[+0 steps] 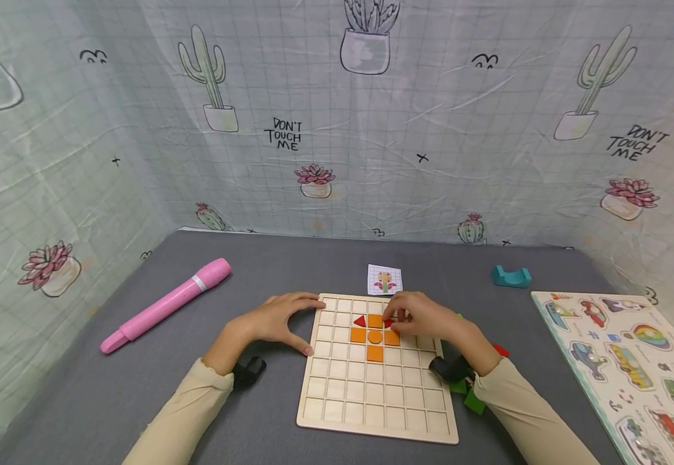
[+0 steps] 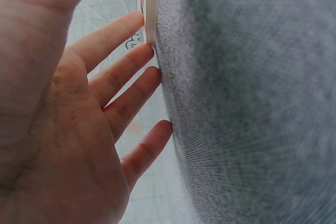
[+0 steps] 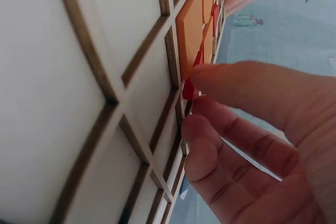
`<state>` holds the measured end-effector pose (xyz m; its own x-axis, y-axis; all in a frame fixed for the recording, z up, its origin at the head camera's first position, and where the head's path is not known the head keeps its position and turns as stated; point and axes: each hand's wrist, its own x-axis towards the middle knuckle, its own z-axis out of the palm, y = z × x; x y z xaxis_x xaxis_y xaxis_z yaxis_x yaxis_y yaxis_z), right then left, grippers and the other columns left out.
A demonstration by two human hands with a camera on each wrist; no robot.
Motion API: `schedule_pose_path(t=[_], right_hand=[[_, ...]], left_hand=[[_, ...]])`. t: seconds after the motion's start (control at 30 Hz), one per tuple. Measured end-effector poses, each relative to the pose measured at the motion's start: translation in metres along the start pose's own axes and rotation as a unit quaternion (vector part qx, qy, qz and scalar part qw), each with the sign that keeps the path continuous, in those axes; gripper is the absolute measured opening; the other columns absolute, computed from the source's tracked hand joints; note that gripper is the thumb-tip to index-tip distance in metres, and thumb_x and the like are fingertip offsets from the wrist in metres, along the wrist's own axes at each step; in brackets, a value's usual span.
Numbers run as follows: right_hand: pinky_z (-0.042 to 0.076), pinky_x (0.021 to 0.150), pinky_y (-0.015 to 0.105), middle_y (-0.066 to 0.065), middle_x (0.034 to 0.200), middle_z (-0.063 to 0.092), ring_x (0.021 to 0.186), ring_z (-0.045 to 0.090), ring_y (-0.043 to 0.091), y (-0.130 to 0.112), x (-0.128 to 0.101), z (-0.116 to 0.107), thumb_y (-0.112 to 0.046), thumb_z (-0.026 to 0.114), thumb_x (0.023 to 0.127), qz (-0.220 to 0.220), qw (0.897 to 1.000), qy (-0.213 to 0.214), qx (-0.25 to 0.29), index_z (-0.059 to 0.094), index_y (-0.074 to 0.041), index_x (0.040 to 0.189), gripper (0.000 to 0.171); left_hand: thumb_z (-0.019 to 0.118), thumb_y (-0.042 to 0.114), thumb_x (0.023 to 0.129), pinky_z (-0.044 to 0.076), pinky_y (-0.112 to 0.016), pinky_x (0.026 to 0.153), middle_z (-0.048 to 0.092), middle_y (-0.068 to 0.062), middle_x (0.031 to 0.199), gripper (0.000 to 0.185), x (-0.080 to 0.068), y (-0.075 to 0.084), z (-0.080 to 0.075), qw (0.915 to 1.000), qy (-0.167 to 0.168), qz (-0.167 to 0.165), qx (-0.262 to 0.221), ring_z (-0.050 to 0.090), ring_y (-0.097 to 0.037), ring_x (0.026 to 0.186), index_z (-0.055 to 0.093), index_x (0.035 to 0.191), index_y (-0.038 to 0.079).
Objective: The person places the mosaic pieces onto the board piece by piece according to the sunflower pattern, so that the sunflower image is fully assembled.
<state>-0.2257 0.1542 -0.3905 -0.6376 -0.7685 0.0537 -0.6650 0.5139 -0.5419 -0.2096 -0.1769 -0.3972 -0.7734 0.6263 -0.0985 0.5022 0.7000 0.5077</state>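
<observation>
A wooden grid board (image 1: 348, 391) lies flat on the grey table. Several orange squares (image 1: 374, 354) surround an orange circle (image 1: 374, 337) in its upper cells, with a red triangle (image 1: 360, 321) at their upper left. My left hand (image 1: 275, 320) is spread, its thumb and fingertips at the board's left edge; in the left wrist view the fingers (image 2: 134, 98) are straight. My right hand (image 1: 421, 314) pinches a second red triangle (image 3: 190, 88) between thumb and finger, low in a cell beside the orange squares. Its fingers partly hide that piece.
A small pattern card (image 1: 385, 280) lies behind the board. Green blocks (image 1: 474, 403) and a red piece (image 1: 500, 350) lie partly under the right forearm. At right are a picture puzzle board (image 1: 616, 394) and a teal holder (image 1: 511, 276); at left, a pink tube (image 1: 165, 307).
</observation>
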Motion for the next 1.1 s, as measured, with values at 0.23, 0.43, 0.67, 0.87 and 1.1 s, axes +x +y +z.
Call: schedule_pose_path(t=[0.23, 0.43, 0.67, 0.87, 1.1], right_hand=[[0.048, 0.066, 0.025, 0.011, 0.098, 0.064, 0.072, 0.051, 0.010, -0.0006, 0.0002, -0.0003, 0.002, 0.065, 0.089, 0.012, 1.000, 0.005, -0.002, 0.070, 0.001, 0.103, 0.015], [0.050, 0.068, 0.028, 0.013, 0.100, 0.065, 0.073, 0.054, 0.012, 0.0002, 0.0026, -0.0002, 0.001, 0.066, 0.089, 0.017, 1.000, 0.003, -0.003, 0.069, 0.003, 0.107, 0.019], [0.049, 0.065, 0.023, 0.009, 0.094, 0.062, 0.071, 0.052, 0.008, 0.0002, 0.0045, -0.0011, 0.000, 0.068, 0.088, 0.031, 1.000, 0.003, 0.004, 0.070, 0.001, 0.100, 0.013], [0.049, 0.065, 0.025, 0.010, 0.094, 0.062, 0.070, 0.052, 0.008, 0.0019, 0.0024, -0.0006, -0.001, 0.068, 0.089, 0.017, 1.000, 0.009, 0.005, 0.070, 0.001, 0.099, 0.011], [0.051, 0.067, 0.027, 0.011, 0.095, 0.063, 0.073, 0.055, 0.011, 0.0032, 0.0010, 0.0008, -0.001, 0.066, 0.089, 0.000, 1.000, 0.018, 0.006, 0.070, 0.002, 0.100, 0.012]], left_hand=[[0.084, 0.047, 0.071, 0.023, -0.058, 0.107, 0.040, -0.007, 0.151, 0.086, 0.0020, -0.0009, -0.0007, 1.0000, -0.001, 0.001, 0.003, 0.034, -0.030, 0.140, 0.049, 0.144, 0.018], [0.084, 0.047, 0.072, 0.023, -0.058, 0.107, 0.039, -0.008, 0.152, 0.086, 0.0020, -0.0015, -0.0027, 1.0000, -0.003, 0.002, 0.003, 0.035, -0.030, 0.140, 0.049, 0.144, 0.017], [0.084, 0.046, 0.072, 0.023, -0.058, 0.107, 0.040, -0.009, 0.151, 0.085, 0.0017, -0.0013, -0.0037, 1.0000, -0.002, 0.004, -0.001, 0.035, -0.031, 0.140, 0.049, 0.143, 0.016], [0.084, 0.045, 0.072, 0.024, -0.058, 0.107, 0.040, -0.009, 0.151, 0.085, 0.0017, -0.0021, -0.0023, 1.0000, -0.001, 0.006, 0.001, 0.035, -0.031, 0.139, 0.049, 0.144, 0.016], [0.084, 0.045, 0.072, 0.024, -0.058, 0.106, 0.039, -0.008, 0.152, 0.085, 0.0021, -0.0026, -0.0023, 1.0000, -0.002, 0.003, -0.003, 0.035, -0.030, 0.140, 0.049, 0.144, 0.015]])
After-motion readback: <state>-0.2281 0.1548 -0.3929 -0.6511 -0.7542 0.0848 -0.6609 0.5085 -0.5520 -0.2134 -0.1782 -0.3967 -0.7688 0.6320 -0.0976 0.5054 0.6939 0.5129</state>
